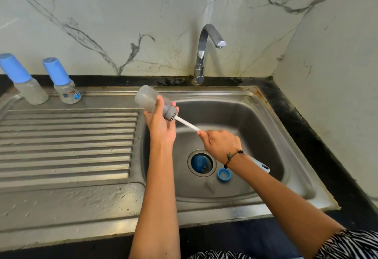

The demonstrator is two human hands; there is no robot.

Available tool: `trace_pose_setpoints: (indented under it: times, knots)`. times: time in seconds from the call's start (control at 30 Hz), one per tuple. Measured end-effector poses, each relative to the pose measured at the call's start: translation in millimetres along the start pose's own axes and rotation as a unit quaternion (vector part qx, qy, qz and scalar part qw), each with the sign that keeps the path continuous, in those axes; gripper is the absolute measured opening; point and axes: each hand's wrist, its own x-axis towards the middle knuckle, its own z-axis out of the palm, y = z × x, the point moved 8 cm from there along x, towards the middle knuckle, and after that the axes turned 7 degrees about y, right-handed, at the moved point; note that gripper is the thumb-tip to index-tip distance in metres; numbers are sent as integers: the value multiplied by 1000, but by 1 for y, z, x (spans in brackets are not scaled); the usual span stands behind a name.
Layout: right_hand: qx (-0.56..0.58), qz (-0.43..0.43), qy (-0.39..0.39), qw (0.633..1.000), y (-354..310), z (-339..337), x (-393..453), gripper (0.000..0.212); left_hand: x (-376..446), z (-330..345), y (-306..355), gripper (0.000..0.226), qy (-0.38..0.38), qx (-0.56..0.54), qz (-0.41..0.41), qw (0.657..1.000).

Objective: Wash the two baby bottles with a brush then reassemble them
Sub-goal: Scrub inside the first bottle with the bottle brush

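Left hand (161, 122) is wrapped around an open bottle (152, 101), tipped so its mouth faces down toward 4 o'clock over the sink (266, 127), likely so any drips land in the basin and not on the drainboard (67, 146). Right hand (222, 143) is fisted tight on the brush (187, 123). The white shaft runs up at 10 o'clock into the bottle mouth, with the head inside it; the bristles look grey through the plastic, though blur makes that hard to confirm. The handle's far end pokes out past the wrist at 4 o'clock.

The grip splits the work: 1 hand steadies, the other pushes the brush along the bottle's axis.

Blue ring collar (224, 174) lies on the sink floor at 6 o'clock of the right hand, with a blue piece sitting in the drain (201, 163) just beside it, probably the cap. Both stay low, within reach for reassembly.

2 capped bottles (61, 82) stand upright at the back of the drainboard, 9 o'clock of the faucet (204, 54), clear of splashing. No water is seen running from the faucet.
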Motion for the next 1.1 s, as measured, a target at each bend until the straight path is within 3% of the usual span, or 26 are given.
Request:
trace_pose_setpoints:
  times: [0.1,0.17,0.27,0.37,0.47,0.6,0.83,1.1]
  knots:
    - [53,10,-7,999,-8,-3,0,53,1,1,7,28,-19,13,23,999]
    - [137,4,-24,990,-15,-4,-3,55,-2,5,12,12,-38,-14,21,999]
    - [224,0,-49,973,-23,-1,-16,56,-10,11,10,2,-68,-94,-43,992]
    - [170,14,-57,984,-19,6,-21,53,-12,10,2,3,-45,-66,-72,994]
    - [43,7,-17,999,-11,-3,-12,55,-6,6,1,5,-16,-17,-30,999]
    - [-39,-1,55,998,-2,-25,-4,55,-2,3,0,48,18,-12,-4,1000]
    - [-7,-9,208,978,7,-57,-11,36,4,-9,7,52,47,-44,-12,998]
    - [31,59,160,985,11,-59,-17,35,7,-13,12,70,39,-122,10,992]
